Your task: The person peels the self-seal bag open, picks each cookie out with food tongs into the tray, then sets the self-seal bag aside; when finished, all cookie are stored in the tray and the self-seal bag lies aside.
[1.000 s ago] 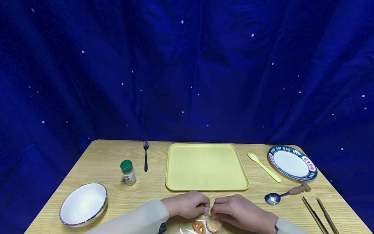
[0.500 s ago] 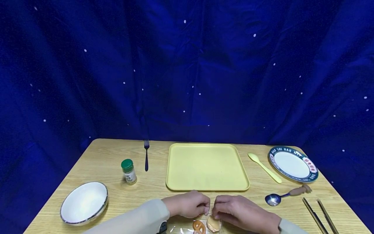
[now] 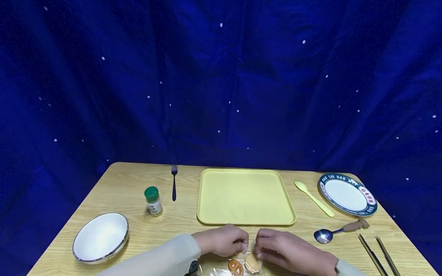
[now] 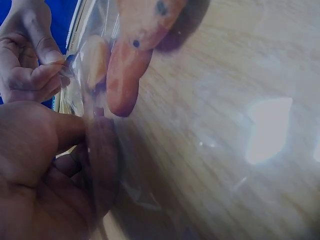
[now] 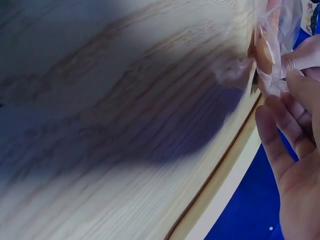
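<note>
At the near edge of the table in the head view, a clear plastic bag (image 3: 215,271) holds a pretzel (image 3: 236,265) and a round pale biscuit (image 3: 253,263). My left hand (image 3: 226,241) pinches the bag's top edge from the left. From the right, the thumb and fingers of my right hand (image 3: 288,249) pinch the same edge, a small gap away. Through the film in the left wrist view shows an orange-brown piece (image 4: 125,75) with dark dots. The right wrist view has crumpled film (image 5: 272,85) at the fingertips. The bag's lower part falls outside the head view.
Beyond the hands lies a yellow tray (image 3: 246,197). To the left are a white bowl (image 3: 101,237), a green-capped shaker (image 3: 153,201) and a fork (image 3: 174,184). Rightward lie a yellow spoon (image 3: 313,198), a rimmed plate (image 3: 347,193), a metal spoon (image 3: 324,236) and tongs (image 3: 371,253).
My right hand has shifted slightly right, widening the gap to my left hand, which stays nearly in place. The view has drifted a little.
</note>
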The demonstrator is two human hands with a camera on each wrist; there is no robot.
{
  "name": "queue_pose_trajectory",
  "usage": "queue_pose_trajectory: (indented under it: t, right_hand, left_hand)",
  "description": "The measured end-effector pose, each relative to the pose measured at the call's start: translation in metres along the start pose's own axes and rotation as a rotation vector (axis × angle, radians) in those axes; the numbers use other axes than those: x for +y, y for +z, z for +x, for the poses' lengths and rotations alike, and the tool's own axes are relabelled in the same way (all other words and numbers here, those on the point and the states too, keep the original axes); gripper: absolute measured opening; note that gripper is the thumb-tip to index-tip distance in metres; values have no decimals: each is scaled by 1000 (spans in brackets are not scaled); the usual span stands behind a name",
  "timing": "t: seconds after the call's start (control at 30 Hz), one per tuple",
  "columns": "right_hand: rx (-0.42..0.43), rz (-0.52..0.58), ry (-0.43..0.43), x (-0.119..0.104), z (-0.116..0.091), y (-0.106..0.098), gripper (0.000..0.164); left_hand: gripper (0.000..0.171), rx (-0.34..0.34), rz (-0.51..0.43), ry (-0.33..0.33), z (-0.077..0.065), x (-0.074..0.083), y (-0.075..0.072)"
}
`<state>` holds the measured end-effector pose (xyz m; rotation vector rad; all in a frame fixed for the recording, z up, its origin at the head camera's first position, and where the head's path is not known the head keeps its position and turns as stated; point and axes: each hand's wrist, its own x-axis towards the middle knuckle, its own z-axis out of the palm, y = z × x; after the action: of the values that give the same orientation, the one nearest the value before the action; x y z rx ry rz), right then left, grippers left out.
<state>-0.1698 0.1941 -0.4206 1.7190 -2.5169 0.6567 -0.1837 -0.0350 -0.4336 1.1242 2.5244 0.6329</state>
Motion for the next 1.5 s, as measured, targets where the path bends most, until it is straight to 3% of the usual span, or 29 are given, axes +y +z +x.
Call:
queue_pose_trajectory:
  t: [0.27, 0.5, 0.6, 0.7, 0.83, 0.9, 1.03, 1.2, 1.5]
  right_hand:
    - [49, 37, 62, 4, -13, -9, 9]
    - [113, 214, 199, 14, -18, -8, 7]
    - [169, 233, 307, 12, -15, -5, 5]
    - [186, 241, 498, 5, -10, -4, 19]
    - [77, 348, 706, -9, -2, 0, 39]
    - [24, 435, 754, -13, 1, 5, 45]
    - [6, 587, 783, -16, 2, 12, 44]
    - [9, 739, 760, -9, -4, 10, 34]
    - [-126, 828, 720, 1, -14, -6, 36]
  left_hand:
    - [20, 0, -60, -22, -1, -2, 0]
    - [19, 27, -107, -46, -2, 0, 1]
    - [18, 58, -121, -58, -4, 2, 1]
    - [17, 81, -139, -74, -6, 2, 0]
    - [16, 100, -177, -96, -7, 2, 0]
    - [15, 105, -198, -102, -7, 1, 0]
    - [16, 96, -220, -108, -6, 0, 0]
    - [17, 83, -208, -90, -7, 1, -1]
    - [18, 71, -228, -89, -9, 0, -1]
